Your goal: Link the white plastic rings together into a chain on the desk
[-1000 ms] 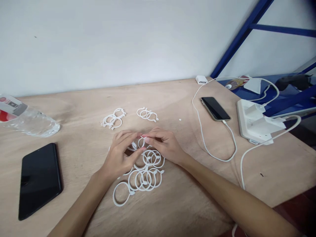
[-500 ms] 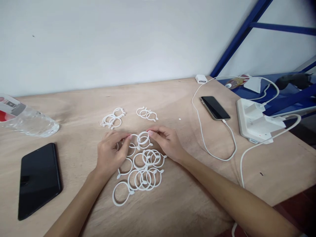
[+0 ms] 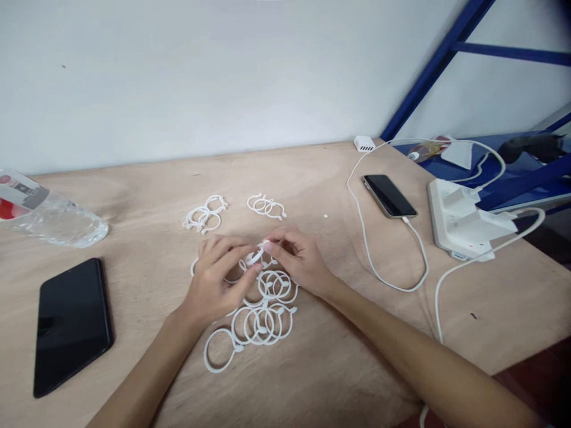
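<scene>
A white plastic ring (image 3: pixel 256 255) is raised slightly above a pile of similar rings, tilted nearly edge-on. My right hand (image 3: pixel 301 258) pinches its upper right side between thumb and fingertips. From the other side, the thumb and fingers of my left hand (image 3: pixel 220 273) close around its left end, partly covering it. Under and in front of both hands lie several overlapping white rings with small tabs (image 3: pixel 263 329), and one ring (image 3: pixel 205 359) sits at the near end. Some rings beneath my left hand are hidden.
Farther back lie two small groups of open white rings, the left cluster (image 3: pixel 209 209) and the right cluster (image 3: pixel 267 206). A bottle (image 3: pixel 66 217) and black tablet (image 3: pixel 74 327) are at left. On the right are a phone (image 3: pixel 389 195), white cable (image 3: pixel 363 238) and power strip (image 3: pixel 439 220).
My left hand has moved right, toward my right hand, and closed on the ring. That ring has turned from face-on to nearly edge-on.
</scene>
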